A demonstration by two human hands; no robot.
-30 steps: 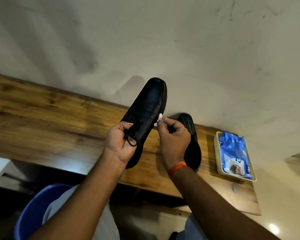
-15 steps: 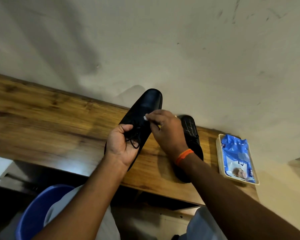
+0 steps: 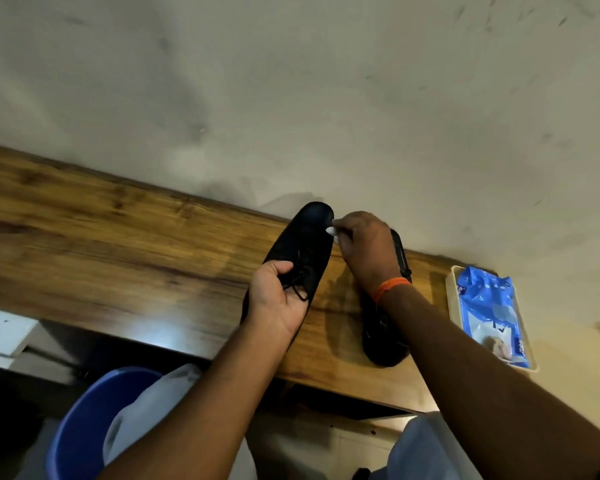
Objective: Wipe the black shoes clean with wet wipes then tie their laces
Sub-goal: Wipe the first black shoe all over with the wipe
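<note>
Head view showed the left hand (image 3: 278, 299) wrapped around the heel half of a black lace-up shoe (image 3: 298, 251), thumb over the top by the loose laces (image 3: 300, 284), fingers closed underneath. That shoe was raised off the wooden desk (image 3: 118, 244); its long axis ran from the near left to the far right, and the toe pointed away from the person toward the pale wall (image 3: 326, 98), tipped slightly up. The right hand (image 3: 368, 247) was curled tight around a small white wet wipe (image 3: 331, 231), only a bit of which showed past the fingertips, and pressed it against the right side of the shoe's toe. An orange band (image 3: 392, 287) circled that wrist.

A second black shoe (image 3: 383, 337) lay flat on the desk just right of the held one, partly hidden behind the right wrist. Its long axis ran nearly straight away from the person, one end at the desk's near edge and the other by the wall; which end was the toe could not be told. Farther right, a cream tray (image 3: 451, 296) held a blue pack of wipes (image 3: 489, 306). Below the desk's near edge, at lower left, stood a blue bucket (image 3: 80, 431).
</note>
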